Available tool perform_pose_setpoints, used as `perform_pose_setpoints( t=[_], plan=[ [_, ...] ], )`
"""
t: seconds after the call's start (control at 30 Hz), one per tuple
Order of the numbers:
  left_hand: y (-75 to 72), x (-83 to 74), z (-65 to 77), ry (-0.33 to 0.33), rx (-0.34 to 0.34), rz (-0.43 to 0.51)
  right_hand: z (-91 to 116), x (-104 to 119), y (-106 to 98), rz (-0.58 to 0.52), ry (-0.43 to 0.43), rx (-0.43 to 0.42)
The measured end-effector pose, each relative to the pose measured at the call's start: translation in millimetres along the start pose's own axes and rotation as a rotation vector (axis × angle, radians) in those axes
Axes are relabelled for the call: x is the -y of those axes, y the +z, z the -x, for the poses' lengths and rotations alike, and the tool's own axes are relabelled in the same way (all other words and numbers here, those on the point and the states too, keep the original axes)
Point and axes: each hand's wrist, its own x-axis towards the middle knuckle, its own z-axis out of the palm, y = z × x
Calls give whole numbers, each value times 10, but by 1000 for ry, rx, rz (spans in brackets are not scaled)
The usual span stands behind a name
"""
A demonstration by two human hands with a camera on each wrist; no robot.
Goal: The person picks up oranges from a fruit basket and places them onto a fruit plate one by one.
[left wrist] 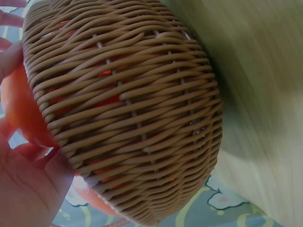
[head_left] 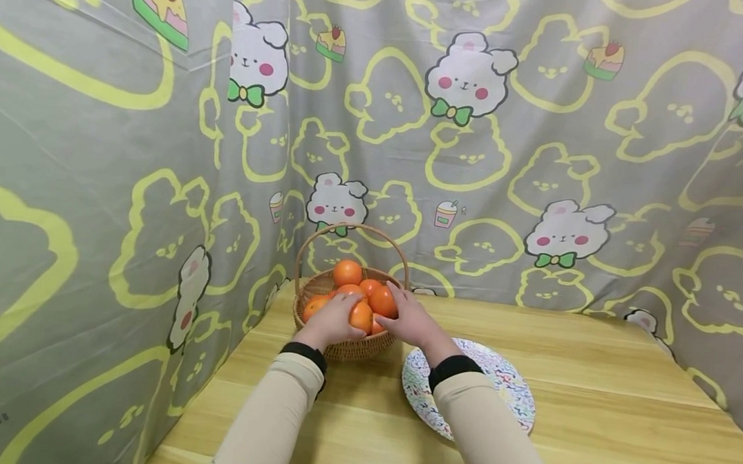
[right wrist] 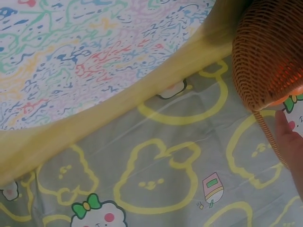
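A brown wicker basket (head_left: 357,349) with a tall arched handle holds several round, glossy oranges (head_left: 347,273). My left hand (head_left: 333,322) reaches over the near rim and grips an orange (head_left: 361,318) at the front. From the right, my right hand (head_left: 416,321) has its thumb and fingers around another orange (head_left: 383,301). In the left wrist view, the left hand (left wrist: 31,194) is at the rim, against an orange (left wrist: 23,106) partly hidden by the wicker (left wrist: 137,104). The right wrist view catches only part of the right hand (right wrist: 289,146) beside the basket (right wrist: 260,56).
A round plate (head_left: 502,376) with a multicoloured squiggle pattern lies right of the basket, partly under my right forearm. Both stand on a wood-grain table (head_left: 620,381). Grey cloth (head_left: 400,143) printed with cartoon animals hangs behind and along the left, close to the basket.
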Motion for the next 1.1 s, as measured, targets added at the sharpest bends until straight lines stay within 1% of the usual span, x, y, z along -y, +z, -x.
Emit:
perform_pose_setpoints(
  t=[0.1,0.2,0.33,0.43,0.57,0.7,0.8,0.9,0.97,1.1],
  plan=[
    [15,-5,-7,-7,-16,6,5,-23,-7,-11,15,4],
    [21,-10,-9,9,-37,4,7,-36,7,-33,10,14],
    [36,-15,-18,32,-76,44,15,-39,21,-43,1,38],
    [40,-19,-37,20,-89,83,21,-40,13,-38,-28,42],
    [30,-37,-71,-1,-101,134,23,-54,-17,-68,-90,29],
    [10,-96,-97,-7,-124,197,32,-99,-64,-87,-135,14],
    [1,-148,-100,-12,-137,223,51,-136,-97,-64,-137,13],
    [-4,-192,-97,-21,-152,235,73,-143,-131,-47,-115,16],
    [-5,-223,-94,-29,-161,246,90,-136,-152,-62,-95,25],
    [-11,-281,-86,-50,-175,309,115,-99,-175,-148,-83,39]
  ],
)
